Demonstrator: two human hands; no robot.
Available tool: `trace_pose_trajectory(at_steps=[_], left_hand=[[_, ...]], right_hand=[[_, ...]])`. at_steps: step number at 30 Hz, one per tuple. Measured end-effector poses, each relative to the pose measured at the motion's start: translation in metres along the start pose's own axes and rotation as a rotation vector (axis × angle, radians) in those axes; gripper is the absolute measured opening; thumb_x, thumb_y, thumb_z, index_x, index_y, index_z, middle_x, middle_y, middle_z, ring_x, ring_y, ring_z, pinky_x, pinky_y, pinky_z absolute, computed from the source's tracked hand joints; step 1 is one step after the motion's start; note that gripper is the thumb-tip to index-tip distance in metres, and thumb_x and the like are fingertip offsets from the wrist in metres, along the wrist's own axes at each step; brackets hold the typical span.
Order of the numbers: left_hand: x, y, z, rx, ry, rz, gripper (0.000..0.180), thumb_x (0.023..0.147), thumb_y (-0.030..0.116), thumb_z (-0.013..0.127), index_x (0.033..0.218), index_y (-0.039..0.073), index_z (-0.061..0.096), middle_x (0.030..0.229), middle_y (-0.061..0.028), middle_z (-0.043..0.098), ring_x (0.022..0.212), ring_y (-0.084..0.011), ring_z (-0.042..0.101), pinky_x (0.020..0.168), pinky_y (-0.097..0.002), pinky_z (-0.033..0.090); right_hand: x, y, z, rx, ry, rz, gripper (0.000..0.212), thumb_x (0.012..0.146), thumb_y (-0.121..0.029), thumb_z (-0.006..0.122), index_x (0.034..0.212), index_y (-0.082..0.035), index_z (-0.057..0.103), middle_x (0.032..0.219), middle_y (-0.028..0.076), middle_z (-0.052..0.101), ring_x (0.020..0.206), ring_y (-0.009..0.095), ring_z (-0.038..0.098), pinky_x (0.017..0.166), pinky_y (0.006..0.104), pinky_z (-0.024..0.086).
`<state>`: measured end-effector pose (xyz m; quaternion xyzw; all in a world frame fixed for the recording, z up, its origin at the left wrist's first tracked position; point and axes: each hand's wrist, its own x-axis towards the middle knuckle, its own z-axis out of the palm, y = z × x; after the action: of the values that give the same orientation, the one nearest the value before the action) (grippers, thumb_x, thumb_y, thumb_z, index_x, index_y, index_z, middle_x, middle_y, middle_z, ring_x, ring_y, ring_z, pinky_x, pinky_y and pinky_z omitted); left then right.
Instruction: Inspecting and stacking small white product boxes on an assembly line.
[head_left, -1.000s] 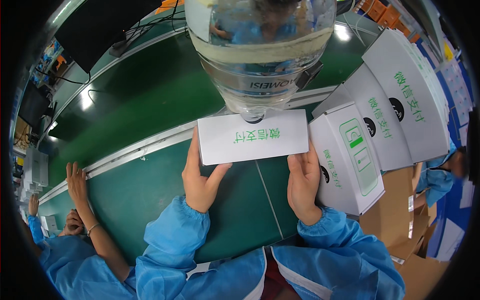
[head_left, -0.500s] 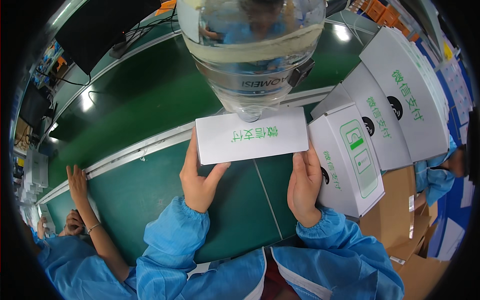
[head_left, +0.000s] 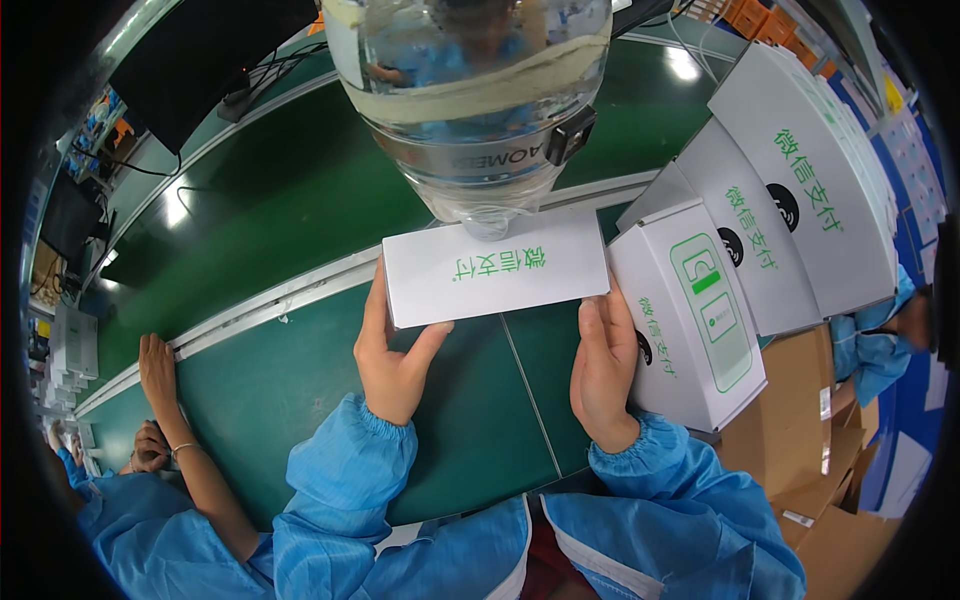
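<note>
- We have the white box (head_left: 495, 285) over the worktop (head_left: 270, 370) at its far edge, covering part of the metal strip (head_left: 300, 290) there; we can't tell whether it rests on anything or is held up.
- It lies between our two hands, neither nearer: the left hand (head_left: 388, 372) at its left end, the right hand (head_left: 605, 372) at its right end.
- Both hands are closed in on the box, clamping it from its ends, thumbs by the near edge.
- Its long axis runs left to right, the right end slightly farther from us; the lettered side faces up, green letters upside down to us.
- The narrow end of a clear jug (head_left: 480, 130) overlaps the box's far edge; we can't tell whether they touch.
- Other white boxes (head_left: 800, 265) stand just beside our right hand, by the worktop's right side.
</note>
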<state>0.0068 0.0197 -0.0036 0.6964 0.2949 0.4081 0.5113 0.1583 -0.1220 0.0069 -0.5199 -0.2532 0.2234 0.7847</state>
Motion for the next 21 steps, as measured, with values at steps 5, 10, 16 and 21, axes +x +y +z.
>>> trace_pose_trajectory(at_steps=[5, 10, 16, 21], left_hand=[[0.0008, 0.0004, -0.0004, 0.004, 0.011, -0.018, 0.081, 0.082, 0.000, 0.075, 0.152, -0.003, 0.033, 0.141, -0.0205, 0.055, 0.126, -0.0277, 0.058, 0.107, -0.0381, 0.045], [0.0004, 0.0037, -0.0001, -0.009, 0.006, -0.040, 0.082, 0.082, -0.001, 0.075, 0.153, -0.002, 0.033, 0.141, -0.0206, 0.055, 0.126, -0.0281, 0.058, 0.108, -0.0383, 0.044], [-0.0005, 0.0004, -0.0012, -0.004, 0.006, -0.025, 0.083, 0.081, -0.001, 0.075, 0.153, -0.003, 0.033, 0.142, -0.0213, 0.054, 0.127, -0.0284, 0.057, 0.108, -0.0388, 0.044], [-0.0004, 0.0004, -0.0013, -0.012, 0.001, -0.027, 0.084, 0.081, -0.001, 0.075, 0.153, -0.003, 0.033, 0.142, -0.0214, 0.054, 0.128, -0.0284, 0.057, 0.109, -0.0386, 0.043]], right_hand=[[0.0014, 0.0001, -0.0011, 0.007, -0.002, 0.013, 0.056, 0.104, -0.007, 0.045, 0.154, 0.008, 0.023, 0.159, 0.017, 0.030, 0.148, 0.023, 0.029, 0.120, 0.0339, 0.022], [0.0006, 0.0015, -0.0029, 0.013, -0.024, 0.004, 0.057, 0.104, -0.006, 0.045, 0.154, 0.007, 0.022, 0.160, 0.017, 0.029, 0.148, 0.024, 0.028, 0.120, 0.0344, 0.021], [-0.0001, 0.0015, -0.0022, 0.020, -0.023, 0.002, 0.057, 0.104, -0.005, 0.044, 0.155, 0.007, 0.021, 0.160, 0.017, 0.028, 0.149, 0.024, 0.027, 0.121, 0.0348, 0.020], [-0.0007, -0.0001, -0.0010, 0.027, -0.011, 0.018, 0.057, 0.104, -0.005, 0.043, 0.155, 0.007, 0.020, 0.161, 0.017, 0.028, 0.149, 0.024, 0.027, 0.121, 0.0350, 0.020]])
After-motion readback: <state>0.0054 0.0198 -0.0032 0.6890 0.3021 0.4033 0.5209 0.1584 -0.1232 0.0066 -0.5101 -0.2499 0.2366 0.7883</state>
